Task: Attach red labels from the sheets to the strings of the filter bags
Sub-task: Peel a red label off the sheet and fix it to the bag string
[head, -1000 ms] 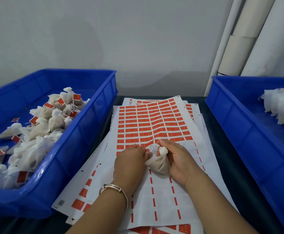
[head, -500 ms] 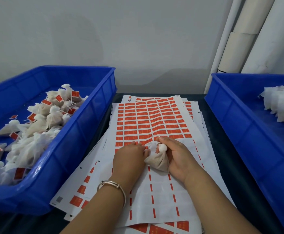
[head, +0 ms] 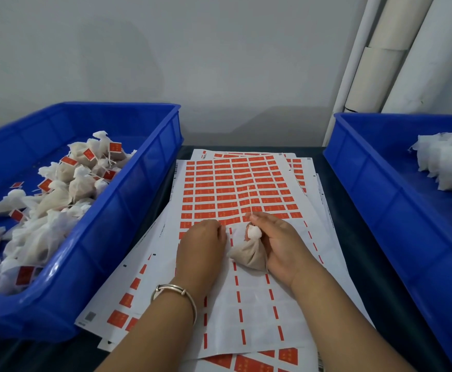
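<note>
Beige filter bag (head: 249,253): gripped in my right hand (head: 284,245), string (head: 249,200) pinched upright over the label sheet (head: 246,183). Left hand (head: 202,245) curled at the red rows, contents hidden. Risk: label sticks crooked or creases, thin string slipping.

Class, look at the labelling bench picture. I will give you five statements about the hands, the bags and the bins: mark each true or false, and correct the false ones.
1. The right hand holds a filter bag. True.
2. The bags in the left bin carry red labels. True.
3. The bags in the right bin carry red labels. False: those that show are plain white.
4. The left hand is reaching into a bin. False: it rests on the label sheet.
5. The near rows of the top sheet are full of labels. False: only thin red strips remain there.
</note>
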The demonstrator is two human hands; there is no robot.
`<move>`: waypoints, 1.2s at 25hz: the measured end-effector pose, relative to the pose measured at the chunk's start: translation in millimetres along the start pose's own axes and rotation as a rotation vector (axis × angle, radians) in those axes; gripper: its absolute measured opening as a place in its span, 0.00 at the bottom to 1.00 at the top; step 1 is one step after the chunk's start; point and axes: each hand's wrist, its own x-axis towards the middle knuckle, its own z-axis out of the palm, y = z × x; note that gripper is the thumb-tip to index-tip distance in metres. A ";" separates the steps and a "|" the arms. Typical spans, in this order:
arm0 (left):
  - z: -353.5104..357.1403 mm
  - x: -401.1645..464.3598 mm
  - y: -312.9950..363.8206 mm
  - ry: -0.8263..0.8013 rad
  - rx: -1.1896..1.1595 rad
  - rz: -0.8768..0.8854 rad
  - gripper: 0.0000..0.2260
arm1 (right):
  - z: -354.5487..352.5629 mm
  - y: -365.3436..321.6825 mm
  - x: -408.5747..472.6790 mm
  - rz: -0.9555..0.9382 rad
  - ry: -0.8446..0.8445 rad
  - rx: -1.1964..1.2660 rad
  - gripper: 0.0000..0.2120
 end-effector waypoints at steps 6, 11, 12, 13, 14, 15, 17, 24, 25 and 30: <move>-19.6 3.2 -3.6 0.029 -0.481 -0.308 0.07 | 4.3 -10.5 -14.6 -0.274 0.102 -0.401 0.05; -37.7 3.3 7.4 0.043 -0.837 -0.532 0.08 | 8.8 -24.5 -27.1 -0.492 0.002 -0.550 0.04; -40.3 3.1 9.2 0.034 -0.904 -0.541 0.08 | 10.1 -25.4 -29.2 -0.518 -0.034 -0.565 0.05; -42.9 1.7 10.4 0.011 -0.967 -0.528 0.08 | 11.7 -25.5 -31.8 -0.540 -0.076 -0.585 0.06; -45.3 -0.3 11.3 -0.024 -1.025 -0.498 0.08 | 13.5 -25.0 -34.5 -0.558 -0.127 -0.598 0.07; -47.0 -2.6 12.0 -0.062 -1.067 -0.455 0.08 | 15.7 -24.5 -37.5 -0.571 -0.179 -0.595 0.07; -49.2 -6.1 12.8 -0.126 -1.094 -0.379 0.09 | 18.3 -22.3 -40.6 -0.583 -0.253 -0.559 0.04; -56.2 -12.8 20.1 -0.394 -1.078 -0.316 0.09 | 13.7 -19.9 -30.7 -0.629 -0.001 -0.634 0.04; -56.4 -13.8 21.1 -0.424 -1.056 -0.314 0.09 | 12.0 -19.5 -28.4 -0.625 0.040 -0.653 0.05; -57.3 -16.1 23.6 -0.452 -1.030 -0.345 0.08 | 9.4 -17.8 -23.4 -0.557 0.067 -0.589 0.09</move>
